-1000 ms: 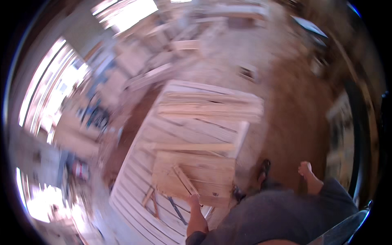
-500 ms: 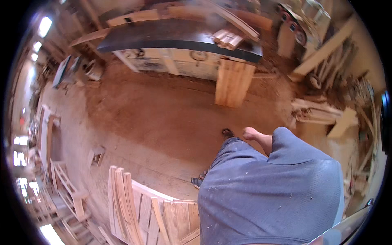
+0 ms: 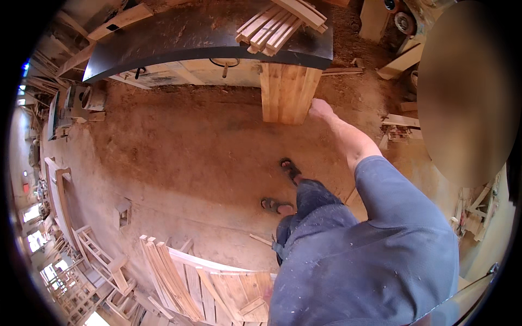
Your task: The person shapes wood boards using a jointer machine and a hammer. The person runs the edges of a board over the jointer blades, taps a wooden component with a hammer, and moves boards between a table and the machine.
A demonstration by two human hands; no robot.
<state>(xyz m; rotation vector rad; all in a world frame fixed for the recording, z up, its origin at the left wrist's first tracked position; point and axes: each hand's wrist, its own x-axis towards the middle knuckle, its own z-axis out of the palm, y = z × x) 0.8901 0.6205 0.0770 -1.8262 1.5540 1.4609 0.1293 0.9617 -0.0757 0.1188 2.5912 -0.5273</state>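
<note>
My right hand (image 3: 321, 109) reaches out with its arm stretched, fingers curled at the lower right edge of a wooden panel (image 3: 285, 95). The panel is made of several glued boards and stands tilted against the front of a long, dark-topped workbench (image 3: 179, 38). On the bench top, above the panel, lies a fanned stack of pale wooden strips (image 3: 272, 31). Most of the fingertips are hidden from view. My left hand is out of sight beside my body.
At lower left stands a slatted wooden piece (image 3: 228, 288) with loose strips leaning on it. A small wooden box (image 3: 124, 213) lies on the dusty floor. Offcuts (image 3: 402, 126) lie at right. A blurred brown oval (image 3: 470, 92) covers part of the right side. Wooden frames (image 3: 103, 261) stand far left.
My right arm has stretched out from beside my body to the wooden panel. The view has shifted closer to the workbench, and both sandalled feet now show.
</note>
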